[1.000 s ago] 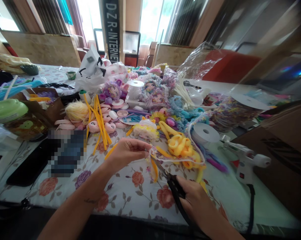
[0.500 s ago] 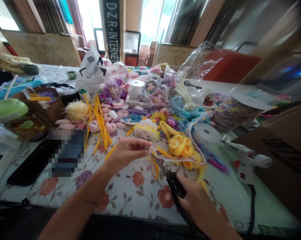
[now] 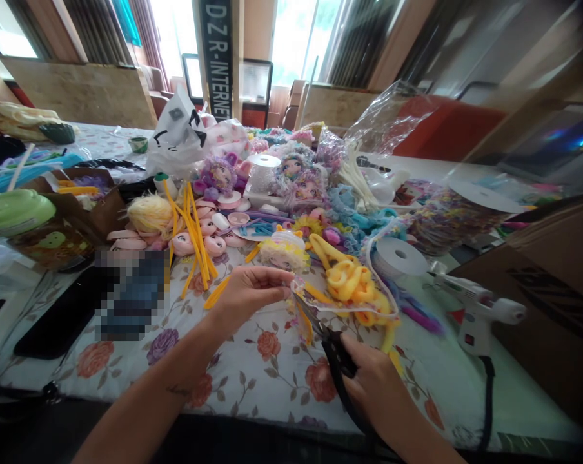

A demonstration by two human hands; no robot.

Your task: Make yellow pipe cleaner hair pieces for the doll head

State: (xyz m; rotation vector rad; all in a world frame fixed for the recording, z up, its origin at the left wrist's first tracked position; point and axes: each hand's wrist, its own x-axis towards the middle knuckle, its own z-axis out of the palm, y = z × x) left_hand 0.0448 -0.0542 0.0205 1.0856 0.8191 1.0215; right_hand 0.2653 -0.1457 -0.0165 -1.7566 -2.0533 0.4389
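My left hand [image 3: 250,290] is closed in a pinch on the end of a narrow whitish trim ribbon [image 3: 392,301]. That ribbon loops to the right and back up near a white spool [image 3: 402,256]. In my right hand [image 3: 376,383] are black-handled scissors [image 3: 338,356], their blades pointing up and left at the ribbon close to my left fingertips. Whether the blades touch the ribbon is too small to tell. Just beyond my hands sits a small doll head with pale yellow hair [image 3: 282,252]. A heap of yellow fuzzy strip [image 3: 354,283] lies to its right.
Yellow stems [image 3: 195,238] and pink doll heads [image 3: 214,245] lie left of centre. A white glue gun [image 3: 485,316] stands at right beside a cardboard box [image 3: 538,290]. A black phone [image 3: 64,316] lies at left. Bags, spools and yarn are piled behind.
My right hand and the scissors have shifted very slightly left and down. My left hand stays almost where it was, still pinching the ribbon.
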